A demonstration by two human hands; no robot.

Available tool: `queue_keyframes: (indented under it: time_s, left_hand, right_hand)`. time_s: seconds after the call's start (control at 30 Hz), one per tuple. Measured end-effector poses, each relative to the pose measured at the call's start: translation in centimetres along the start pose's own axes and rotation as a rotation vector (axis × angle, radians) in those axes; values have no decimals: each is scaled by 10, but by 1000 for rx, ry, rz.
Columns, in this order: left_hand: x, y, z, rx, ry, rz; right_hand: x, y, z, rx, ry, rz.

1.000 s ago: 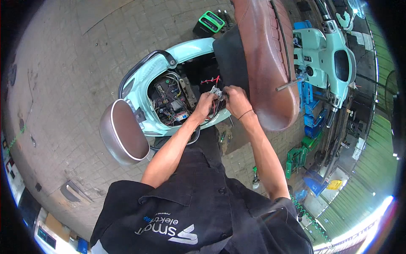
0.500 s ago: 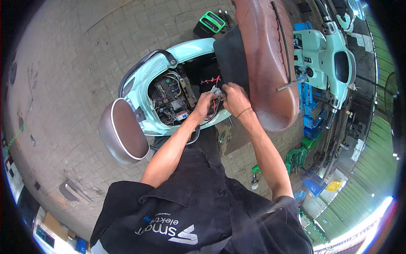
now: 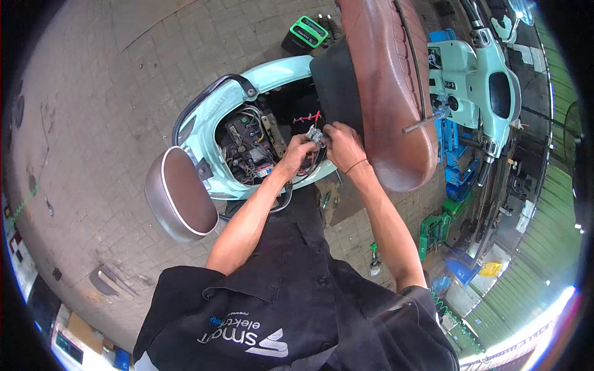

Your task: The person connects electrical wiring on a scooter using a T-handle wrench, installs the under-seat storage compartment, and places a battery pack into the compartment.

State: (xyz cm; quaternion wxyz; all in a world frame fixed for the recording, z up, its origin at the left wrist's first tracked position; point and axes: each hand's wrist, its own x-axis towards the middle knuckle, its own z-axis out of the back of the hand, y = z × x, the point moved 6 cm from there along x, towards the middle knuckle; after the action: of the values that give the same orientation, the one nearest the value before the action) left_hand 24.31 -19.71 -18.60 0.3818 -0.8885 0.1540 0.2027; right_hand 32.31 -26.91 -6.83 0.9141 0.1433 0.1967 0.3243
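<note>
My left hand (image 3: 298, 154) is closed around a small silvery metal part (image 3: 315, 134) above the open compartment of the mint-green scooter body (image 3: 279, 72). On the other side of that part, my right hand (image 3: 341, 143) has its fingers pinched against it; the fingertips are partly hidden. A red wire (image 3: 307, 117) lies just beyond the part, over the dark compartment. To the left, wiring and a black unit (image 3: 244, 139) fill the body's opening. The raised brown seat (image 3: 393, 93) stands right of my right hand.
A brown padded backrest (image 3: 189, 191) sticks out at the left. Beyond the body stands a black and green battery box (image 3: 305, 34). A metal rod (image 3: 419, 125) crosses the seat. Mint-green handlebars (image 3: 495, 93) and green crates (image 3: 434, 234) are at the right.
Both hands stay at nearly the same spot. The silvery part has turned slightly and shows a little more between my fingers.
</note>
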Motion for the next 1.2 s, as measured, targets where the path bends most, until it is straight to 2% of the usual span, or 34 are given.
queue_keyframes:
  time_s: [0.2, 0.27, 0.33, 0.4, 0.47, 0.53, 0.57, 0.67, 0.8, 0.87, 0.9, 1.0, 1.07, 1.1, 1.13, 1.2]
  left_hand:
    - [-3, -7, 2, 62, 9, -27]
    - [-6, -16, 3, 59, -5, 7]
    - [-9, -15, 7, 64, -16, 51]
    - [-4, -9, 12, 46, -13, 23]
    - [-1, -7, 10, 84, 6, 47]
    - [-2, -9, 8, -17, -57, 32]
    - [-2, -8, 8, -52, -46, 61]
    - [6, 16, 22, -201, -56, 134]
    - [-9, -24, -7, -298, 3, 60]
    - [-9, -37, -15, -319, 16, 37]
    - [-10, -39, -14, -338, -3, 13]
    - [-8, -38, -3, -357, 3, 0]
    - [-2, -25, 1, -391, 109, 109]
    - [0, -24, 5, -395, 109, 103]
    - [1, -24, 7, -412, 125, 97]
    - [-1, -25, 7, -432, 138, 96]
  right_hand:
    - [-4, 14, 31, 56, -108, -82]
    - [-8, 55, 87, 459, -136, 57]
    - [-21, 59, 149, 559, -303, -63]
    - [-22, 22, 199, 376, -663, -182]
    - [-7, -30, 225, 41, -735, -129]
    - [5, -61, 214, -214, -635, -178]
    - [9, -81, 201, 8, -513, -262]
    - [10, -83, 193, 26, -537, -272]
    - [10, -92, 195, -32, -561, -216]
    - [-1, -95, 195, 322, -512, -156]
    - [-14, -81, 201, 623, -395, -468]
    - [-51, -39, 225, 1051, -567, -337]
    - [-81, -28, 234, 1221, -637, -329]
    - [-96, -30, 236, 1189, -600, -194]
    - [-112, -28, 241, 1076, -656, -206]
    - [-133, -17, 248, 940, -748, -31]
